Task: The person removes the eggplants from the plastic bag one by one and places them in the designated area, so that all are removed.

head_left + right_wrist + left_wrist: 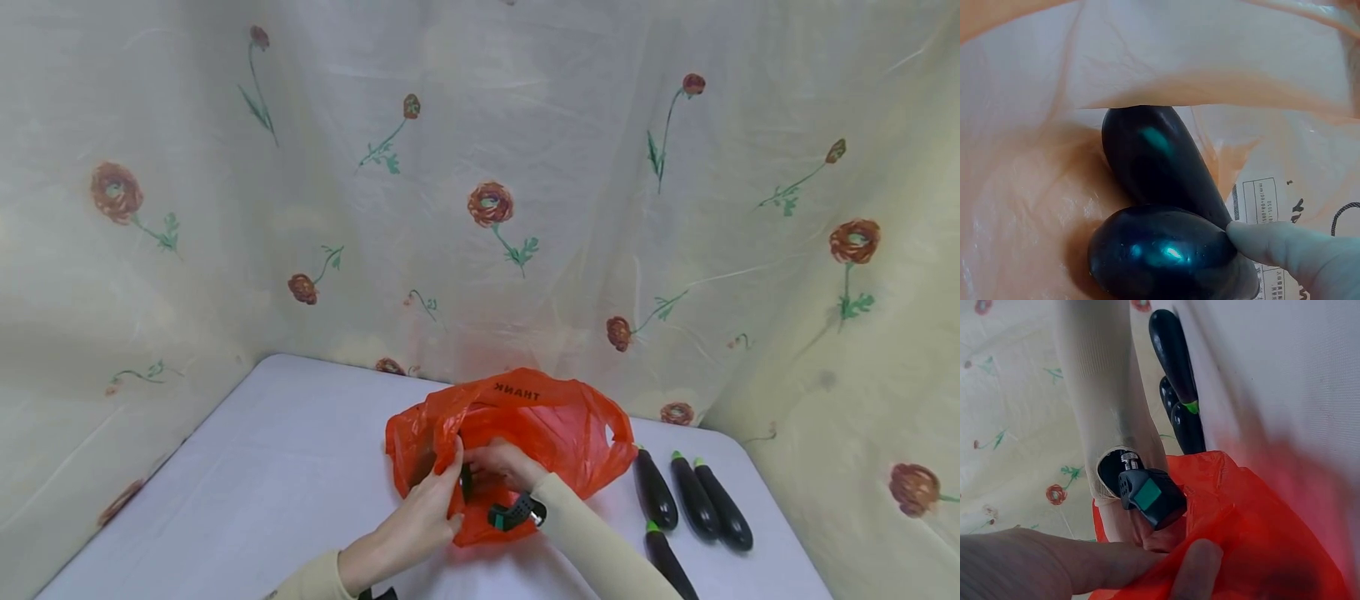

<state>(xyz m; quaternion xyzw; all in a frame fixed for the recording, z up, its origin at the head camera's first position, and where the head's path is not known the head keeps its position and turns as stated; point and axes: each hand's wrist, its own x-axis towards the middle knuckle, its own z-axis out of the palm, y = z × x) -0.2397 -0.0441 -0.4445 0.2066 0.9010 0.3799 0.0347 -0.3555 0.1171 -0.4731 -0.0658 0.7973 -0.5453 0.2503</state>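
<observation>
A red plastic bag [577, 421] with printed letters lies open in the middle of the table. My left hand [423, 512] pinches the near left part of its rim between thumb and fingers. My right hand [506, 464] is inside the bag, its wrist wearing a dark strapped camera [1159, 500]. In the right wrist view, its thumb [1272, 242] presses on the narrower end of a glossy dark eggplant [1160, 250]; the other fingers are hidden. A second eggplant [1154, 156] lies against the first, partly behind a fold of the bag.
Several more eggplants with green stem ends lie on the white table [315, 433] to the right of the bag, among them one eggplant [655, 489] close to its side and another eggplant [667, 562] nearer the front. A flower-printed curtain [555, 125] surrounds the table.
</observation>
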